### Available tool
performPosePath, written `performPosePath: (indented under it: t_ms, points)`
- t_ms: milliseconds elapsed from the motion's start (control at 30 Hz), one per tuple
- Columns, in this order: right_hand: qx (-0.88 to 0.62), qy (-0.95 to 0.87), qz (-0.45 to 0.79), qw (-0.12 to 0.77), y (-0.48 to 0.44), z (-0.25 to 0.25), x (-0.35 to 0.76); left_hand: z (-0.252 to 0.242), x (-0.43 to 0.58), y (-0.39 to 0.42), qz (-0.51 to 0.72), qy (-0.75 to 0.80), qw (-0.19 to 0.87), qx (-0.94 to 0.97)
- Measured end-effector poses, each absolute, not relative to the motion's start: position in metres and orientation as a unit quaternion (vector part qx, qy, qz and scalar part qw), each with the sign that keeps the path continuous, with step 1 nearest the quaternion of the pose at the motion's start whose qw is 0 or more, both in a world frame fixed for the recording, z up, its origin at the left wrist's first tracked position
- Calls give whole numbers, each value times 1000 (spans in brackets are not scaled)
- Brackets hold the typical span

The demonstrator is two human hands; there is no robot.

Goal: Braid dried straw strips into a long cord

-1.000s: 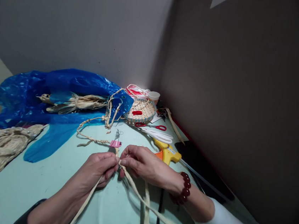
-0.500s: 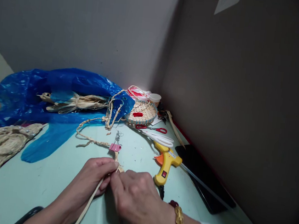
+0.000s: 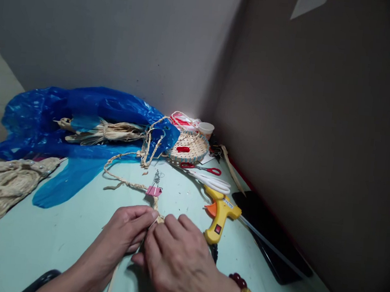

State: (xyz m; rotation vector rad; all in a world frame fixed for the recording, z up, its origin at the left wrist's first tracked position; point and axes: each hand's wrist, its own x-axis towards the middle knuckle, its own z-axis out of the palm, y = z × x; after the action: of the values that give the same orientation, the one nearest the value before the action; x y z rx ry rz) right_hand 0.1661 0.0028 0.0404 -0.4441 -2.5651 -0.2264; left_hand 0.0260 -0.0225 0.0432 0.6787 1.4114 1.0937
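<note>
My left hand [image 3: 130,230] pinches a pale braided straw cord [image 3: 155,203] between thumb and forefinger, just in front of a pink binder clip [image 3: 154,191]. Close against it, my right hand [image 3: 179,251] has its fingers curled over the cord's near end, its thumb tucked below. What lies between the right fingertips is mostly hidden, though a bit of pale straw shows there. A loose straw strand [image 3: 112,282] hangs down below my left hand. Beyond the clip, the finished braid [image 3: 118,179] curves away across the table.
A blue plastic bag [image 3: 91,100] with a straw bundle [image 3: 112,132] lies at the back. Woven straw work [image 3: 6,186] sits at left. To the right are a yellow glue gun [image 3: 221,214], red-handled scissors [image 3: 213,170], a round basket [image 3: 194,153] and a black tablet-like slab [image 3: 274,252].
My right hand has rolled over, its fingers now more curled and its thumb showing below. The loose strand has shifted and shows less. The whole view has moved slightly.
</note>
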Motion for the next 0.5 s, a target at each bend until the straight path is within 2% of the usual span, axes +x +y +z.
performPosePath:
  t_ms: [133,200,300,367,500]
  points:
    - [-246,-934,26,259,17,53,171,38,25,-24,464,605,570,306]
    - [-294,-911,145,249,23,54,173,37,24,-23,469,601,566,314]
    - [-308,-886,292,189,28,49,172,35,22,-22,465,606,554,332]
    - [-298,-890,300,168,28,45,171,34,21,-21,451,624,529,357]
    - [-291,-915,226,162,28,44,169,34,17,-20,434,646,481,404]
